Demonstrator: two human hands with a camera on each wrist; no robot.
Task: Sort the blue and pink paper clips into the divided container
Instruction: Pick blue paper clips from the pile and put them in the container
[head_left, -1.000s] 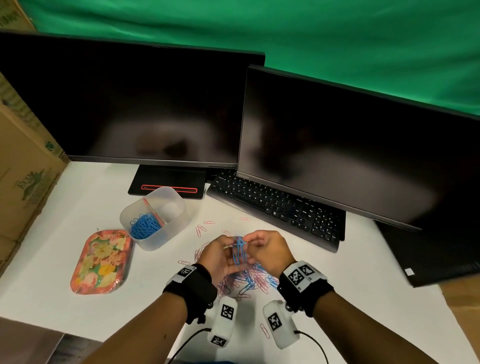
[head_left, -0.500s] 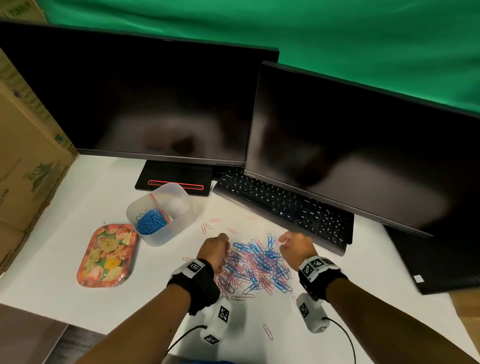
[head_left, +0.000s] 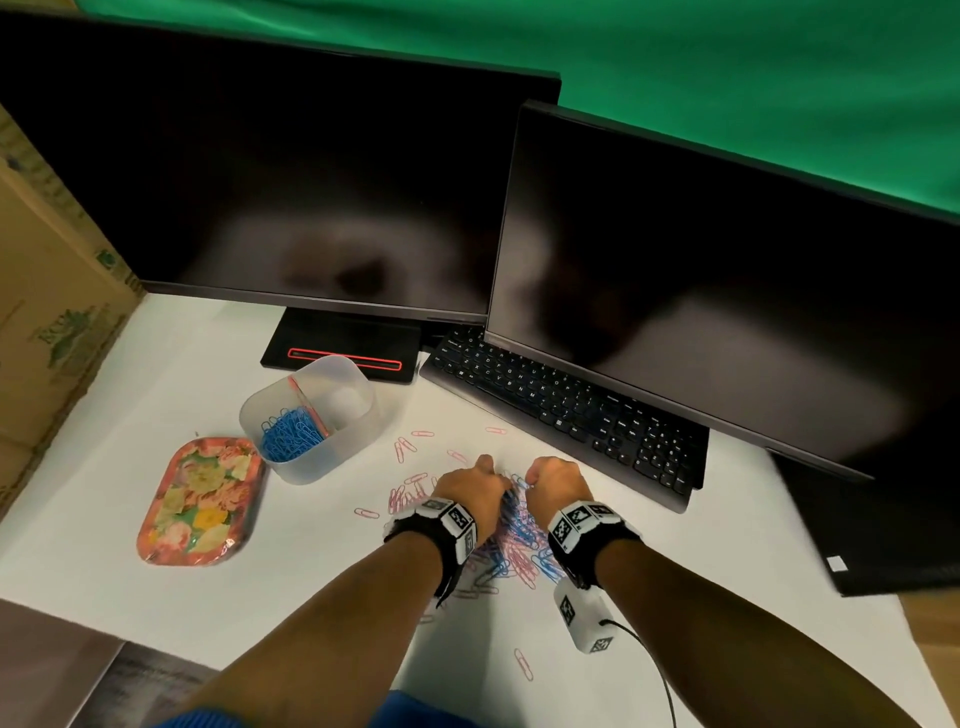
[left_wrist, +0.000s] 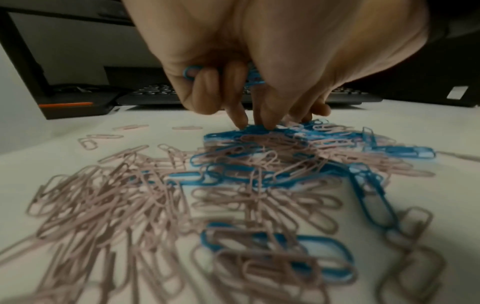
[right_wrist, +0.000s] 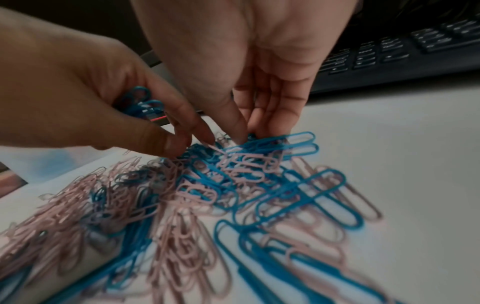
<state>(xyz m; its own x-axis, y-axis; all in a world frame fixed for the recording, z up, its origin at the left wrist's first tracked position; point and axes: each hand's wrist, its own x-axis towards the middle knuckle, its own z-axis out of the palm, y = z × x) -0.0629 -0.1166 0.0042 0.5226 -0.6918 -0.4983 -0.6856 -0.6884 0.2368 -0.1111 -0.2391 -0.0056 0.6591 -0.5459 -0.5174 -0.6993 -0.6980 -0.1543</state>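
A mixed pile of blue and pink paper clips (head_left: 511, 540) lies on the white table (head_left: 156, 395), and both hands are down on its far edge. My left hand (head_left: 475, 486) grips a bunch of blue clips (right_wrist: 140, 102) in its curled fingers, and its thumb and forefinger touch the pile (left_wrist: 233, 174). My right hand (right_wrist: 249, 135) pinches a blue clip on the pile between its thumb and fingertips. The clear divided container (head_left: 358, 410) stands to the left, with blue clips (head_left: 288, 436) in its near compartment. The far compartment looks empty.
A floral tray (head_left: 200, 501) sits left of the container. A black keyboard (head_left: 566, 410) and two dark monitors (head_left: 727, 291) close off the back, and a cardboard box (head_left: 47, 291) the left. Loose pink clips (head_left: 405, 447) lie around the pile, one (head_left: 523, 664) near the front edge.
A second ago both hands held blue clips together above the pile. They dropped to the pile apart, and now they have closed in side by side at its far edge.
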